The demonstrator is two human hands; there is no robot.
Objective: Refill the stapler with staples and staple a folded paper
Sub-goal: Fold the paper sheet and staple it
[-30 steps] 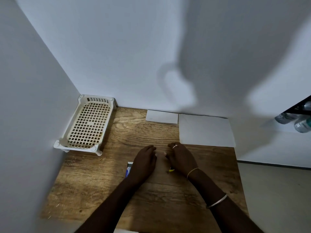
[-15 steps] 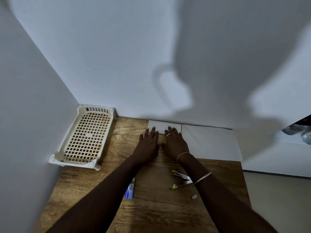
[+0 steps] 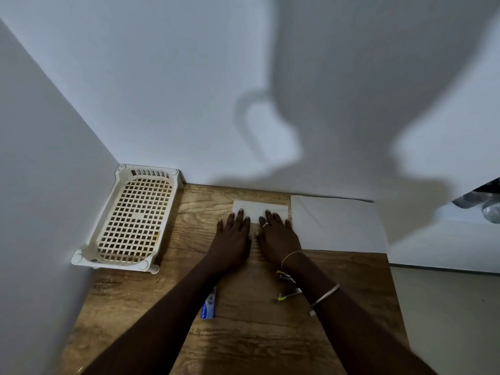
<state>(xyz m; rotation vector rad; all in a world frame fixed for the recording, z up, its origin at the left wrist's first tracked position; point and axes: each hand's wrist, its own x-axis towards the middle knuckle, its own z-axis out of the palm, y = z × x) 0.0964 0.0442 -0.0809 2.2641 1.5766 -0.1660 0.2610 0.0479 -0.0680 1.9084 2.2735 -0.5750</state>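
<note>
A small folded white paper [image 3: 257, 208] lies at the back of the wooden table [image 3: 243, 334], by the wall. My left hand [image 3: 232, 236] and my right hand [image 3: 278, 234] lie flat side by side with straight fingers, fingertips resting on the paper's near edge. A yellow and metal stapler [image 3: 287, 286] lies opened on the table beside my right forearm, partly hidden by it. A blue and white staple box [image 3: 209, 307] lies by my left forearm. A small staple strip [image 3: 311, 313] sits near my right wrist.
A cream plastic lattice basket [image 3: 132, 220] stands in the back left corner against the walls. A larger white sheet [image 3: 338, 226] lies at the back right. The table's right edge drops to the floor. Bottles [image 3: 484, 204] show at the far right.
Both hands have moved away from the stapler and staple box toward the wall. They now rest flat on the small folded paper. The stapler and box lie uncovered.
</note>
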